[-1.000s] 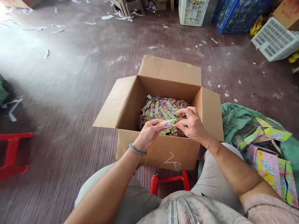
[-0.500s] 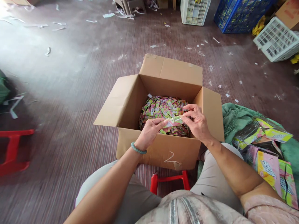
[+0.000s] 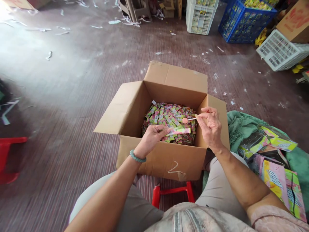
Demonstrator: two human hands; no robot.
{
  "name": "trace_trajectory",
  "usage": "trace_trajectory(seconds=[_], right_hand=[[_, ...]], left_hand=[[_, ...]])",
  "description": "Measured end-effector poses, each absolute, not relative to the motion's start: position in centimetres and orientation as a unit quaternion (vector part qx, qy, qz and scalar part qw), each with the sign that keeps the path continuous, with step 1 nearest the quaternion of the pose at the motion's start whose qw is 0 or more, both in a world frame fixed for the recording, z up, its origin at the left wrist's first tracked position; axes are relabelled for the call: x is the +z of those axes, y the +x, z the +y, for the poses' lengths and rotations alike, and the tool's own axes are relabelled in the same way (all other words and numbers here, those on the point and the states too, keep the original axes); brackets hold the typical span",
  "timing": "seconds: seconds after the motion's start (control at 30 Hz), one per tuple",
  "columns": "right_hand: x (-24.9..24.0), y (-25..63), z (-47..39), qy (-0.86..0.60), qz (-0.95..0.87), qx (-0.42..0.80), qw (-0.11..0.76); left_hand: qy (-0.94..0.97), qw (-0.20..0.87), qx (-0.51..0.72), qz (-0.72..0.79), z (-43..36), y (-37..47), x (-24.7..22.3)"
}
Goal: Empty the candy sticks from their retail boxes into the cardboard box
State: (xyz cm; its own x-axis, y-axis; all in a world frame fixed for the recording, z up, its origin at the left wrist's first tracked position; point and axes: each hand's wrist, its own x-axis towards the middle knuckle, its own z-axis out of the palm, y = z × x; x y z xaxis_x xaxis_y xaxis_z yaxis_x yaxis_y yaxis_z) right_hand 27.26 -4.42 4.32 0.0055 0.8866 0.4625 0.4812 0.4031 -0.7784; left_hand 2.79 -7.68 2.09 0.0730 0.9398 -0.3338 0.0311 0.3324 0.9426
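two hands over one open cardboard box (image 3: 135,106), four flaps out, sitting on the floor between the person's knees. left to right: one red stool (image 3: 9,154) at the left edge, partly cut off. left hand (image 3: 152,138), green bead bracelet on the wrist, fingers closed around one pink-green wrapper (image 3: 180,131) held flat over the box's near wall. right hand (image 3: 210,127) pinches the thin stick of one small pink lollipop (image 3: 185,120), thumb and forefinger shut on it, other fingers loosely curled; the sweet sits just above the wrapper's right end, apart from it. box is filled with a heap of small green-pink packets (image 3: 166,117), too many to count. a second red stool (image 3: 172,193) shows under the box. right side: green cloth (image 3: 241,124) with several printed flat bags (image 3: 277,170), count unclear. floor (image 3: 72,80) is dark ribbed matting strewn with white paper scraps. far back: two white crates (image 3: 200,17), one blue crate (image 3: 243,21).
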Motion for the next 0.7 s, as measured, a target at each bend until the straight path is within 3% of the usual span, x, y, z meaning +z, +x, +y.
trace_trajectory(seconds=[0.23, 0.7], right_hand=[[4.3, 28.1, -3.8, -0.519, -0.573, 0.338, 0.537], [6.8, 27.5, -6.5, -0.443, -0.645, 0.326, 0.530]], left_hand=[[0.334, 0.547, 0.447, 0.624, -7.3, 1.2, 1.2], [0.327, 0.587, 0.466, 0.576, -7.2, 3.0, 3.2]])
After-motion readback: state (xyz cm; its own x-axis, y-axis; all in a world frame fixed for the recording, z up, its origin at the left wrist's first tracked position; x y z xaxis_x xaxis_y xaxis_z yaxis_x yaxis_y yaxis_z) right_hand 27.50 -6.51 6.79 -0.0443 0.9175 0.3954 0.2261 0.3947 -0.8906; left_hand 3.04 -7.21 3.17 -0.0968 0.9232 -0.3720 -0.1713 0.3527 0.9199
